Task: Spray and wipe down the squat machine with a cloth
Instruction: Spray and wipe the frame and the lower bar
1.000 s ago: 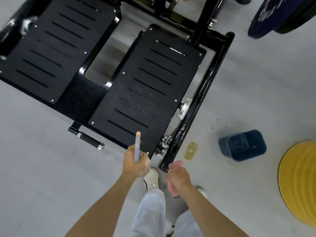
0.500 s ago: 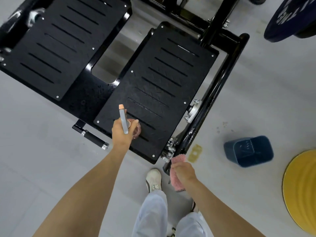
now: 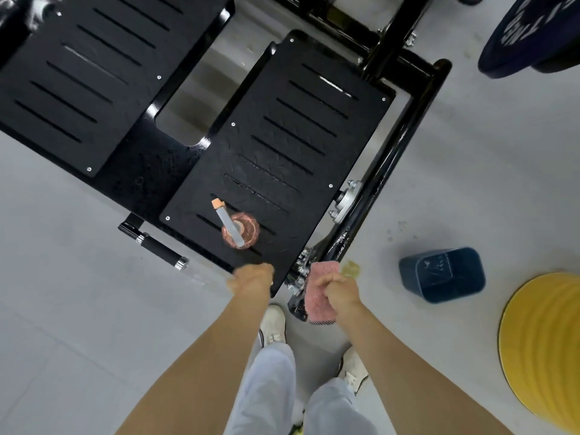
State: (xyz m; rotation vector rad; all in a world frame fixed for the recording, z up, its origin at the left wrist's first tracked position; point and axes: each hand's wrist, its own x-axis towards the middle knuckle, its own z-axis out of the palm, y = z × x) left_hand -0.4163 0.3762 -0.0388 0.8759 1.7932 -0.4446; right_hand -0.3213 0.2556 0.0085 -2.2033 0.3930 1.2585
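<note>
The squat machine has two black slotted footplates, a right one and a left one, on a black tube frame. A clear pinkish spray bottle with a grey head and orange nozzle stands upright on the near end of the right footplate. My left hand hovers at that plate's near corner, just below the bottle, holding nothing; it is blurred. My right hand grips a pink cloth beside the frame's near end, above the bolts there.
A dark blue bin sits on the grey floor to the right. Beyond it lie a yellow ribbed disc and a dark blue weight plate. A short black handle sticks out left of the right footplate. My shoes stand below.
My left hand carried the spray bottle onto the right footplate, set it down and let go, then pulled back toward me. My right hand kept the cloth and barely moved.
</note>
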